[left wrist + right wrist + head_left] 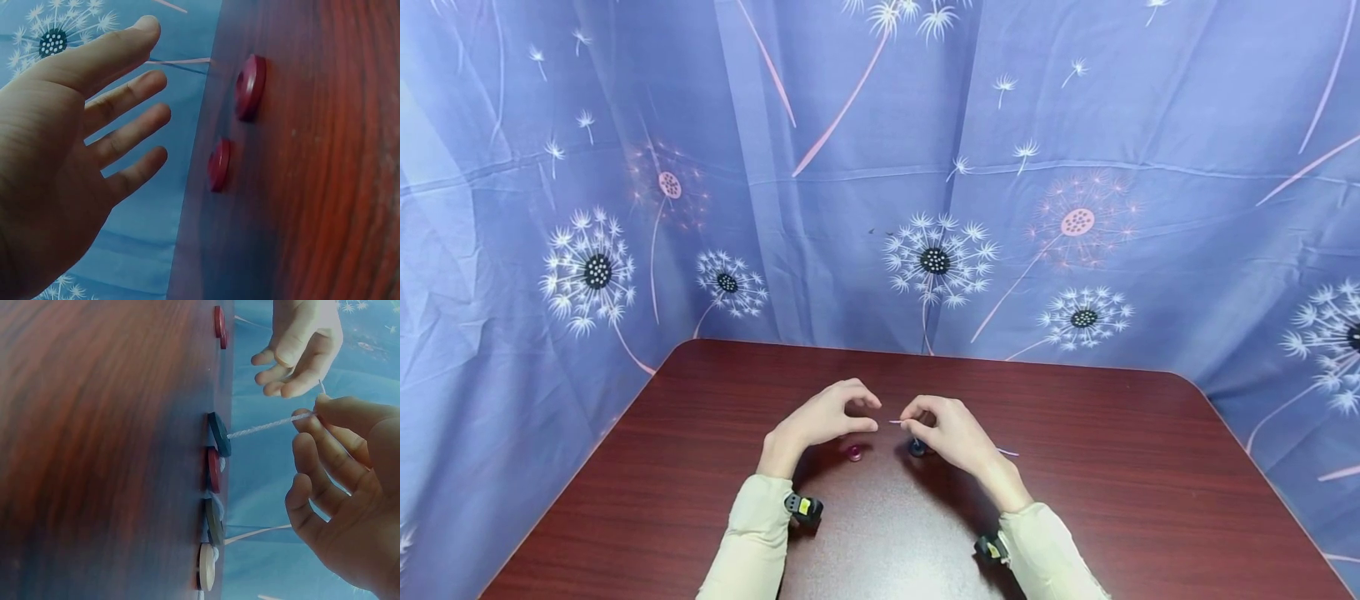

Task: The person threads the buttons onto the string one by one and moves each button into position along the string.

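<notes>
My right hand (951, 429) pinches a thin white string (265, 427) between thumb and forefinger, its short free end poking out past the fingertips. From there the string slants to a dark teal button (219, 434) on the table. Behind that button, a red button (213, 469), a dark grey button (214, 522) and a cream button (207, 567) sit in a row along the string. My left hand (831, 412) holds nothing; its fingers and thumb are apart, facing the string's end. Close below it lie two loose red buttons, a larger one (251, 87) and a smaller one (219, 165).
Everything lies on a reddish-brown wooden table (1097, 467). The string's tail (1008, 453) shows to the right of my right wrist. A blue curtain (850, 250) with dandelion prints hangs behind the table and along its left side.
</notes>
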Demonstrator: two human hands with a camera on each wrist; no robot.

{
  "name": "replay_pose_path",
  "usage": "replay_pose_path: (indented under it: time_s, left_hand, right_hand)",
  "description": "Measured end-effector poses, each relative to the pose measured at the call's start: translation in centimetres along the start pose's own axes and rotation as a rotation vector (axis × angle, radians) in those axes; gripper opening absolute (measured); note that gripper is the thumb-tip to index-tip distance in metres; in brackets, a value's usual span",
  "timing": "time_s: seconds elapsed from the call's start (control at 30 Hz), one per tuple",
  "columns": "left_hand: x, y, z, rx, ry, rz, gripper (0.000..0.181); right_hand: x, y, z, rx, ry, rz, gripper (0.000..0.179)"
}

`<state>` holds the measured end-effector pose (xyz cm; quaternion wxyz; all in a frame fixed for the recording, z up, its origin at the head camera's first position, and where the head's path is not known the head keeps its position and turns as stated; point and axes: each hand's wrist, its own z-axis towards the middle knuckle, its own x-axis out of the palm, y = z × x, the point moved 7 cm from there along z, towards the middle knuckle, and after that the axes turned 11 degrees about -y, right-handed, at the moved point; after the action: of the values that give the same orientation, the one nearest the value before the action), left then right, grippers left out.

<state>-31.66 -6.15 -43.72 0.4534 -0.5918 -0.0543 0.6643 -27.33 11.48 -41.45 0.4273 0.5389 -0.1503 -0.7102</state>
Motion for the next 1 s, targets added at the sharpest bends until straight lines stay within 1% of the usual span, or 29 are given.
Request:
replay_pose_path:
  time_s: [0.23, 0.5, 0.73, 0.87, 1.0]
  left_hand:
    - [0.1, 0.4, -0.2, 0.001, 0.014, -0.004, 0.03]
    - [0.3, 0.9, -0.4, -0.033, 0.034, -0.031, 0.04]
    - [0.2, 1.4, -0.5, -0.046, 0.035, -0.008, 0.036]
    - [0.0, 1.5, -0.6, -0.04, 0.034, -0.005, 0.034]
    - [0.0, 1.7, -0.7, -0.053, 0.04, -0.006, 0.034]
  right_hand:
    - [0.0, -0.1, 0.0, -0.001, -0.001, -0.01, 0.004]
    - [0.2, -0.1, 0.0, 0.001, 0.019, -0.004, 0.005]
    - [0.2, -0.1, 0.0, -0.002, 0.027, -0.015, 0.005]
    - [0.2, -0.1, -0.1, 0.002, 0.032, -0.016, 0.005]
    - [0.2, -0.1, -0.1, -0.003, 0.034, -0.022, 0.005]
